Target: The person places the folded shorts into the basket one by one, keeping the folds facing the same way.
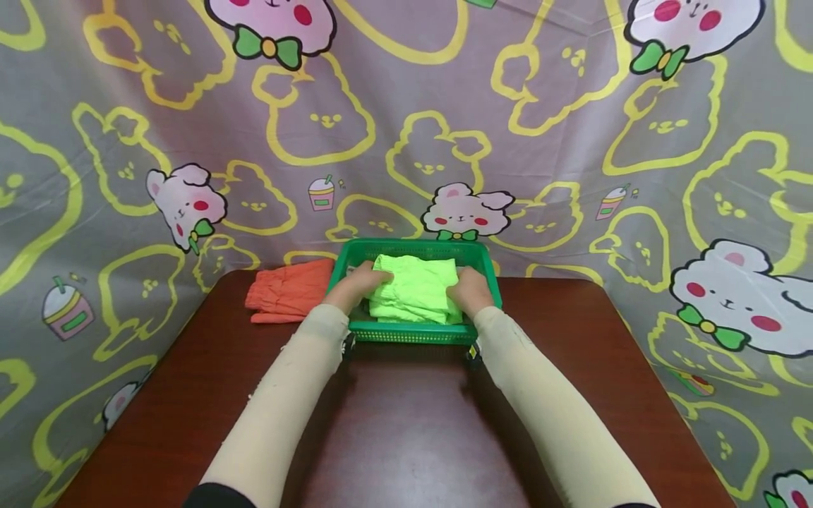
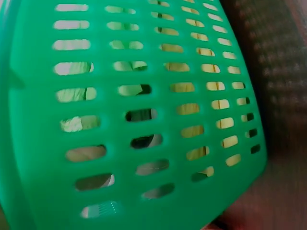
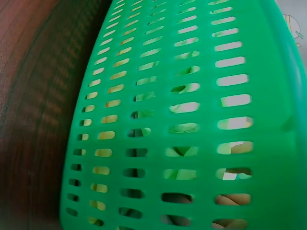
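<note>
A folded neon yellow-green garment [image 1: 416, 289] lies inside a green plastic basket [image 1: 413, 333] at the far part of the table. My left hand [image 1: 356, 286] grips the garment's left side, thumb on its top. On the opposite side, my right hand [image 1: 473, 291] holds the right edge, its fingers partly hidden by the cloth. Both wrist views are filled by the basket's slotted wall [image 2: 158, 110]; through the slots in the right wrist view, bits of yellow-green cloth [image 3: 184, 128] show.
Left of the basket, a folded orange garment [image 1: 288, 291] with a gathered band lies on the dark brown table [image 1: 406, 437]. Behind the table hangs a grey cloth [image 1: 552, 212] with cartoon prints, close to the basket's back rim.
</note>
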A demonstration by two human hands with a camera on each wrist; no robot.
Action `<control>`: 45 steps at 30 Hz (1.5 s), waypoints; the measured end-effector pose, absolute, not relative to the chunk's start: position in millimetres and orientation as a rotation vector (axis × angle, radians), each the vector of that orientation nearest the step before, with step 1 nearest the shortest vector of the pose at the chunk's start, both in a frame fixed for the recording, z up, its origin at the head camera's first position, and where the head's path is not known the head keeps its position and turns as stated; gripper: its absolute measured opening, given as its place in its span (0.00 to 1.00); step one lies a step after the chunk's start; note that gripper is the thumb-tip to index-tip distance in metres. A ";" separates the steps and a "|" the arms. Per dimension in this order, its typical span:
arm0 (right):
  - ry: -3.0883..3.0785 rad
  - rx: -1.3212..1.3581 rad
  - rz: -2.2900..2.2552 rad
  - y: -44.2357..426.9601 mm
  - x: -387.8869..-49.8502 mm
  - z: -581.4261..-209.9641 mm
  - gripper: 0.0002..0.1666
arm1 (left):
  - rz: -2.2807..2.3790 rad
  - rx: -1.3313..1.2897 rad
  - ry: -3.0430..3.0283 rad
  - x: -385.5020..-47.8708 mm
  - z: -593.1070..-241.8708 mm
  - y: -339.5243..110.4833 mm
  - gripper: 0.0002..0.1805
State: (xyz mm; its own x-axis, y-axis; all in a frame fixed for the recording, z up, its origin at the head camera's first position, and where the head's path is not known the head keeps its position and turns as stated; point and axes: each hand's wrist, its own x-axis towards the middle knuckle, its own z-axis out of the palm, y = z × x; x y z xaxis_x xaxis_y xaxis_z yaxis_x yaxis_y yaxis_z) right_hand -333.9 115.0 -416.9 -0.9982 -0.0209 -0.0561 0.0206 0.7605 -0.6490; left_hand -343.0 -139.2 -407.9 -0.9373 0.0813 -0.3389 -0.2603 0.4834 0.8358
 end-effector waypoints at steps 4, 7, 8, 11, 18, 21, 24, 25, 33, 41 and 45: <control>2.905 -0.007 -1.083 116.2 -331.2 -409.8 0.21 | 1.472 -0.122 2.355 -342.3 -404.8 -139.9 0.51; 2.937 -0.008 -1.071 118.1 -330.0 -405.0 0.16 | 1.513 -0.114 2.332 -340.7 -400.8 -139.2 0.51; 2.958 -0.015 -1.055 118.8 -329.7 -403.8 0.12 | 1.521 -0.118 2.335 -340.1 -399.1 -138.6 0.51; 2.995 -0.042 -1.016 120.4 -328.9 -401.4 0.08 | 1.535 -0.141 2.381 -338.2 -393.7 -135.3 0.48; 3.009 -0.093 -1.007 121.1 -327.5 -399.1 0.24 | 1.373 -0.198 2.599 -330.7 -381.4 -128.6 0.40; 2.999 -0.114 -1.016 120.9 -325.0 -398.1 0.24 | 1.298 -0.197 2.668 -325.9 -377.2 -129.2 0.39; 2.997 -0.118 -1.026 120.6 -321.4 -397.4 0.23 | 1.260 -0.146 2.721 -321.0 -375.4 -130.6 0.39; 3.001 -0.119 -1.025 120.4 -320.2 -397.4 0.22 | 1.248 -0.122 2.746 -319.0 -375.2 -131.3 0.39; 2.989 -0.217 -1.034 120.1 -309.4 -394.8 0.19 | 1.118 0.117 2.955 -301.6 -370.6 -138.6 0.33; 2.986 -0.357 -1.056 120.4 -298.4 -391.6 0.18 | 1.125 0.312 3.005 -275.9 -361.0 -148.3 0.29; 2.979 -0.407 -1.079 117.5 -292.1 -393.5 0.18 | 1.138 0.365 3.049 -261.9 -358.7 -155.4 0.26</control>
